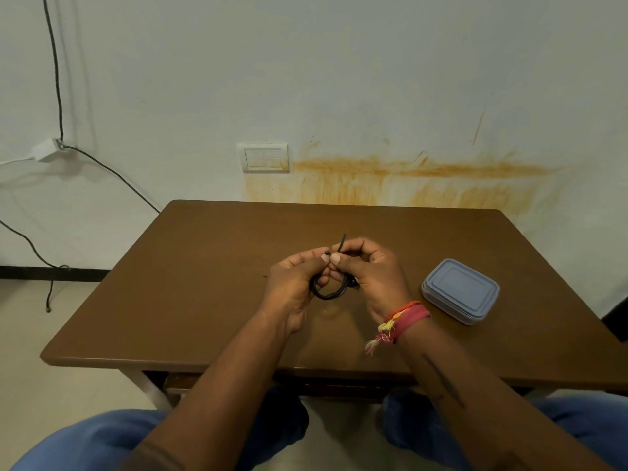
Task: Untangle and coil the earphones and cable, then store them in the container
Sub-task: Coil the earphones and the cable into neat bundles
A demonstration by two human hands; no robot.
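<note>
**Coil nearly closed, lid still on the box**

Both hands meet over the middle of the bench (pixel 204 283); the left hand (pixel 295 283) and the right hand (pixel 370 273) each have their fingers curled in, pinching the black cable (pixel 328 295) where thumb tips come together; a small loop hangs below them, held clear of the wood or just above it, I cannot tell which; a short tail sticks up past the right hand's fingers (pixel 339 248); whether earbuds sit in that bundle is too small to make out.

From where I stand the step looks like tucking or wrapping the loose end round the loop; to do it well I would keep one hand pinching the turns flat so they do not spring apart, and let the other lead the tail round snugly, not so tight as to kink it; the loop wants to stay small enough for the box.

The container (pixel 460 290) sits to the right, near the right wrist with its thread bands (pixel 404 317), lid shut, not far from the bench's right edge; it will need opening, which means freeing a hand while the coil is kept together.

Open wood lies on every side of the hands, most of it to the left; the near edge lies under the forearms; the far edge meets a stained wall (pixel 407 178) with a switch plate (pixel 265 158).
</note>
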